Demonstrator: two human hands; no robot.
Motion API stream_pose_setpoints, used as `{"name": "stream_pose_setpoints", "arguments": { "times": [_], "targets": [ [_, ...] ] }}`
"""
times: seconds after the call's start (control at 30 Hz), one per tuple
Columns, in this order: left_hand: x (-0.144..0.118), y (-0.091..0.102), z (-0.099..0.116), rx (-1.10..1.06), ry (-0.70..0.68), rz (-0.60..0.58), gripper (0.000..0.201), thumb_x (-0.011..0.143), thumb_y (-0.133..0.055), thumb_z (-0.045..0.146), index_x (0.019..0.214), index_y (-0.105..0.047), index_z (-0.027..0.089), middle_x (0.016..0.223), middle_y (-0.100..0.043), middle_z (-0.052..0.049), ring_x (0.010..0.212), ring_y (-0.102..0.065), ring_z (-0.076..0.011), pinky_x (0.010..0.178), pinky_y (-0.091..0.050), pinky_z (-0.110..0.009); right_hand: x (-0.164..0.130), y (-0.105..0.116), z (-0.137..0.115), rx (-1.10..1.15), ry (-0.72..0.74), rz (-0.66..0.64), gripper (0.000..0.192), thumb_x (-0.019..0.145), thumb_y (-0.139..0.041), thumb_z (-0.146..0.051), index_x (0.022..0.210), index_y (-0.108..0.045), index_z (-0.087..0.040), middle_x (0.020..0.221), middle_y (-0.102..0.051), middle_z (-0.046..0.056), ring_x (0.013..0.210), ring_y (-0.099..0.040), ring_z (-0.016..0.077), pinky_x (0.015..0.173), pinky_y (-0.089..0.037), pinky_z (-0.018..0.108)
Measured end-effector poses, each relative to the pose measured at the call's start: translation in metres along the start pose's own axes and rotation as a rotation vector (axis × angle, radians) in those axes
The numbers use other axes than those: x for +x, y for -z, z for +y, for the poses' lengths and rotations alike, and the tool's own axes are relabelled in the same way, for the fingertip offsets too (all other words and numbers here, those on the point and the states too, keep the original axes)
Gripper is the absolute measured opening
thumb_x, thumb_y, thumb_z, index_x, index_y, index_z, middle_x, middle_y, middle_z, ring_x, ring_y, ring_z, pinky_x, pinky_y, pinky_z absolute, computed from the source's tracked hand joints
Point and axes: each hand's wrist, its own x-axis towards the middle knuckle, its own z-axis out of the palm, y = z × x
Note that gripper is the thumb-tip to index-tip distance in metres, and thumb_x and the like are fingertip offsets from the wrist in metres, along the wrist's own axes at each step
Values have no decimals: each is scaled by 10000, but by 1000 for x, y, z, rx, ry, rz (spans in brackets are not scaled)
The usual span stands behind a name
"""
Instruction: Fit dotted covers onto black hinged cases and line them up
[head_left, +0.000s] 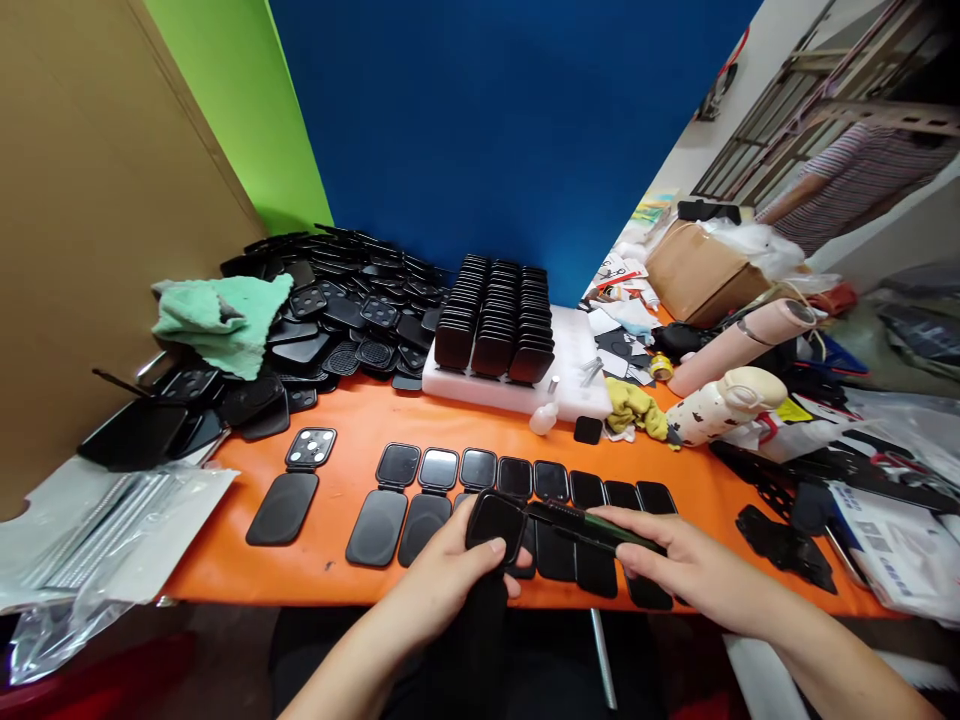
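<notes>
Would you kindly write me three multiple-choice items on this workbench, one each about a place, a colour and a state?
1. Where does the green cloth lie?
A. on the heap of black parts at the left
B. on the white block
C. in the cardboard box

2. What colour is the tabletop?
A. white
B. orange
C. grey

3. What is the left hand doing?
A. resting flat on the table
B. holding the cloth
C. gripping a black case

Answers: 1 A, the cloth sits on the heap by the brown wall. 2 B, orange shows between the parts. 3 C, its fingers close around the black case, while the right hand holds a dark tool against it.
</notes>
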Motion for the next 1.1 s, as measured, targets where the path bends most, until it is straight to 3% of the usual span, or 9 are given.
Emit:
{"name": "stream_pose_setpoints", "arguments": {
  "times": [0.17,0.33,0.47,0.6,0.8,1.1],
  "targets": [
    [1,1,0,34,32,-74,497,773,-618,316,1201,-396,193,921,-676,-96,626,-644,-146,532,-442,-214,3,-1,6,125,-144,-180,561,853,-469,-496,1342,-417,-226,634,-543,-16,441,-394,70,415,-295,182],
    [4,-1,-1,50,9,-93,431,773,-615,293,1142,-427,173,907,-671,-100,602,-629,-135,541,-433,-218,7,-2,13,99,-130,-142,539,849,-495,-468,1330,-432,-234,638,-535,-25,465,-405,64,430,-302,173],
    [7,-2,-4,25,0,-126,410,785,-600,299,1130,-416,176,895,-663,-93,600,-624,-132,527,-423,-212,8,-3,15,211,-171,-202,576,849,-478,-481,1346,-408,-199,603,-539,-25,404,-373,48,395,-272,171],
    [9,0,-8,34,-2,-104,389,794,-592,293,1121,-411,183,894,-658,-86,612,-622,-133,517,-420,-209,9,-5,20,194,-122,-151,561,846,-508,-446,1347,-410,-214,625,-556,-19,447,-427,58,427,-307,172],
    [9,0,-10,69,-5,-144,280,830,-557,299,1039,-431,162,823,-665,-77,612,-618,-130,562,-434,-231,11,-5,27,273,-151,-223,592,836,-492,-501,1335,-427,-188,586,-541,-22,370,-364,45,364,-229,167],
    [9,-1,-12,129,-14,-105,335,821,-573,381,1009,-419,151,724,-649,-57,603,-607,-141,576,-442,-260,6,-9,29,188,-111,-133,592,834,-494,-511,1337,-429,-207,602,-492,-34,409,-348,51,382,-258,169]
  ]
}}
